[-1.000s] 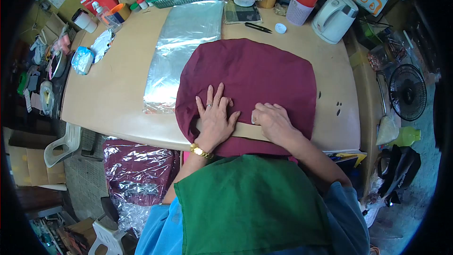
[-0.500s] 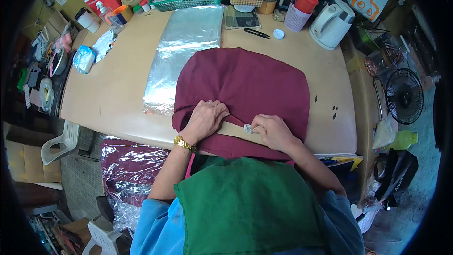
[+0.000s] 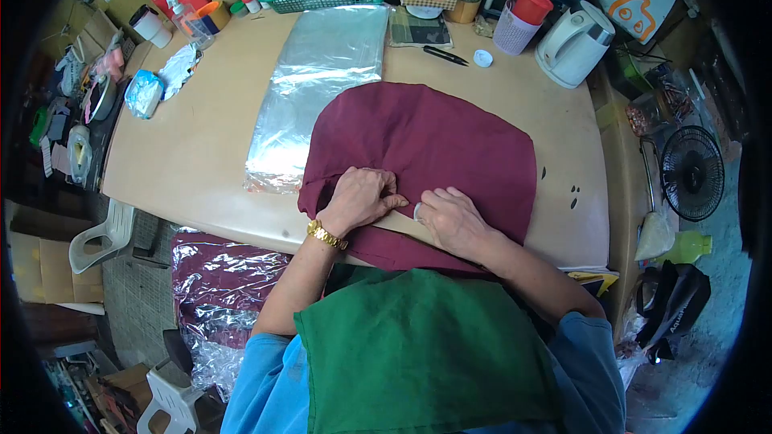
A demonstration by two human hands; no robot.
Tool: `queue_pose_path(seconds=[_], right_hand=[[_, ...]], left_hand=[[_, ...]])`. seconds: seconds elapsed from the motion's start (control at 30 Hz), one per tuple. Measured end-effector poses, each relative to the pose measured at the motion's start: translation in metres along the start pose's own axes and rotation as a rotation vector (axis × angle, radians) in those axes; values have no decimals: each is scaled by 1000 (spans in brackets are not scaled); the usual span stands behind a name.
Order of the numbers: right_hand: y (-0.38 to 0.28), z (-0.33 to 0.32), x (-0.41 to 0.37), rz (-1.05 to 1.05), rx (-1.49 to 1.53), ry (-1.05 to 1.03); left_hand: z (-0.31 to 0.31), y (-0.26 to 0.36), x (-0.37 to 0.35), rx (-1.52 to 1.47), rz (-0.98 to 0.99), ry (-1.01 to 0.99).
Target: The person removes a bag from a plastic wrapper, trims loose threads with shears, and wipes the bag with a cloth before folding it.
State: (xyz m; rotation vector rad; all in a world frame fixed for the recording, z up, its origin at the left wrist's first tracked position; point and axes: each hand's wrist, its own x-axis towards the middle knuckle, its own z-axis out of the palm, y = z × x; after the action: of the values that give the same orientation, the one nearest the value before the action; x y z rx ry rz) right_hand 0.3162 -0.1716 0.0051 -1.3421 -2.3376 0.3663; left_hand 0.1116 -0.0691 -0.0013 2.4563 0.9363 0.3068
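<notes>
A maroon cloth [image 3: 434, 141] lies spread on the beige table [image 3: 193, 145], its near edge hanging over the front. My left hand [image 3: 360, 197], with a gold watch at the wrist, is closed on a bunched fold of the cloth. My right hand [image 3: 449, 217] rests beside it on the cloth, fingers pinching a small white piece at the fold. A sliver of tan cardboard [image 3: 398, 226] shows between the hands, mostly covered by cloth.
A stack of clear plastic bags [image 3: 322, 72] lies left of the cloth. Scissors [image 3: 443, 54], a white cap [image 3: 482, 58], a kettle [image 3: 572, 40], baskets and cups line the far edge. A plastic-wrapped maroon bundle [image 3: 229, 289] sits below the table's left.
My left hand went from flat and spread to closed on a fold of cloth. The cloth was drawn over the tan cardboard strip, and my right hand moved left toward the left hand.
</notes>
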Motion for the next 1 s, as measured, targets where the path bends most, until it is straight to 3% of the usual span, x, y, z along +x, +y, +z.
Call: queue_pose_path(seconds=[0.2,0.5,0.6,0.7,0.77,0.8,0.83,0.9,1.0], right_hand=[[-5,8,14,-79,-111,44],[-7,6,25,-38,-142,-5],[-1,3,8,33,-82,-37],[-2,-22,-6,47,-124,-89],[-5,-43,-2,151,-162,-367],[-6,-39,1,88,-85,-231],[-7,-29,7,91,-86,-232],[-6,-3,19,-90,-125,56],[-5,7,13,-87,-120,121]], left_hand=[[3,2,-1,1,-68,-13],[7,2,0,6,-67,39],[-1,6,0,-28,-109,-41],[2,4,0,-17,-81,-7],[3,5,-1,-8,-83,-8],[3,5,0,2,-81,-10],[4,4,0,0,-78,-11],[6,2,-1,-14,-89,-7],[5,1,-1,5,-77,-13]])
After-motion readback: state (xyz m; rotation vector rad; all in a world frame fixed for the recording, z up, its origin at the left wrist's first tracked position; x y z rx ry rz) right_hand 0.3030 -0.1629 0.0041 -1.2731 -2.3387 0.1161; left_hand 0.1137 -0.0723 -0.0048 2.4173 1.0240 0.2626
